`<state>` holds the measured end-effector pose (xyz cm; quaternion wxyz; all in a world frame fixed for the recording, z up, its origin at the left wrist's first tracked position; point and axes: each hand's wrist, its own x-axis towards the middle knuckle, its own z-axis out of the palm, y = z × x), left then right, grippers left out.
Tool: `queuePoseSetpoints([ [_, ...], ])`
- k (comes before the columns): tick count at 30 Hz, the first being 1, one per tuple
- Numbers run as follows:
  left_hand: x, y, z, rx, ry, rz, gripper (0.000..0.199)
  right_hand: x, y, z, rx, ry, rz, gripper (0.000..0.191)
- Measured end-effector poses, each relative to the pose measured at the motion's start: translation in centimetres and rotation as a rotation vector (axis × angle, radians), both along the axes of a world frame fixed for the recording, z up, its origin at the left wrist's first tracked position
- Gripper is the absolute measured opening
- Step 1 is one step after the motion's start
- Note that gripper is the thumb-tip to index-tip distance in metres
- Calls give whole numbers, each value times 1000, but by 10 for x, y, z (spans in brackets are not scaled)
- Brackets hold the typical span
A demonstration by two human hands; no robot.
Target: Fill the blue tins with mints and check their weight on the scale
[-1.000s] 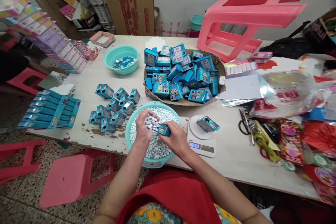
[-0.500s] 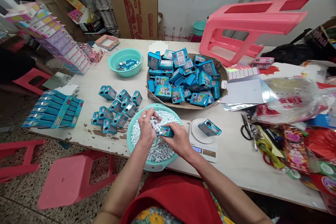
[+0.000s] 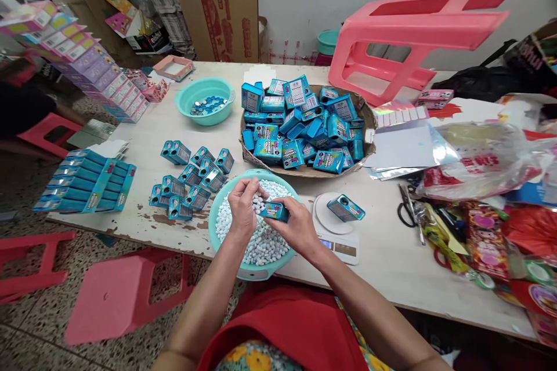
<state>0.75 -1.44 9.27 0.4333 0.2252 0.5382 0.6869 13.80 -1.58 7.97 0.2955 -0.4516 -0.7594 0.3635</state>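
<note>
My right hand (image 3: 300, 226) grips a small blue tin (image 3: 275, 211), held on its side above a turquoise basin (image 3: 214, 215) of white candies (image 3: 263, 249). Curled fingers of my left hand (image 3: 243, 206) hold a few white candies (image 3: 257, 204) against the tin's left end. A white scale (image 3: 335, 237) to the right bears another blue tin (image 3: 346, 208). Several blue tins (image 3: 196, 197) stand on the table left of the basin. Behind it, a cardboard tray (image 3: 304, 173) is heaped with more blue tins (image 3: 328, 161).
A turquoise bowl (image 3: 185, 105) holds small round blue and silver pieces. Blue display boxes (image 3: 87, 182) lie at the table's left edge. Scissors (image 3: 408, 208), plastic bags (image 3: 478, 165) and packets cover the right side. A pink stool (image 3: 383, 35) rests on the table behind.
The tin in my right hand has come up slightly and shows more of its label. My left fingers have closed in near its end. The view has shifted a little.
</note>
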Motion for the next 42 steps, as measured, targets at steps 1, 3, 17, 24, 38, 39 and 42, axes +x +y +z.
queuePoseSetpoints([
  [1,0,0,0,-6,8,1,25,0,-1,1,-4,0,-1,30],
  [3,-1,0,1,-21,14,27,26,0,-2,4,-8,7,4,29],
  [17,2,-1,6,24,-43,-42,24,-6,1,-7,11,11,-25,28],
  [24,-37,17,-40,-107,364,23,32,17,-2,-2,-100,171,-33,30],
  [38,-27,-3,-120,-499,799,-362,17,29,10,-20,-85,202,-84,32],
  [39,-28,-3,-119,-485,683,-316,18,28,10,-21,-74,195,-78,32],
  [42,-33,-4,-111,-478,497,-235,28,30,9,-19,-34,159,-90,32],
])
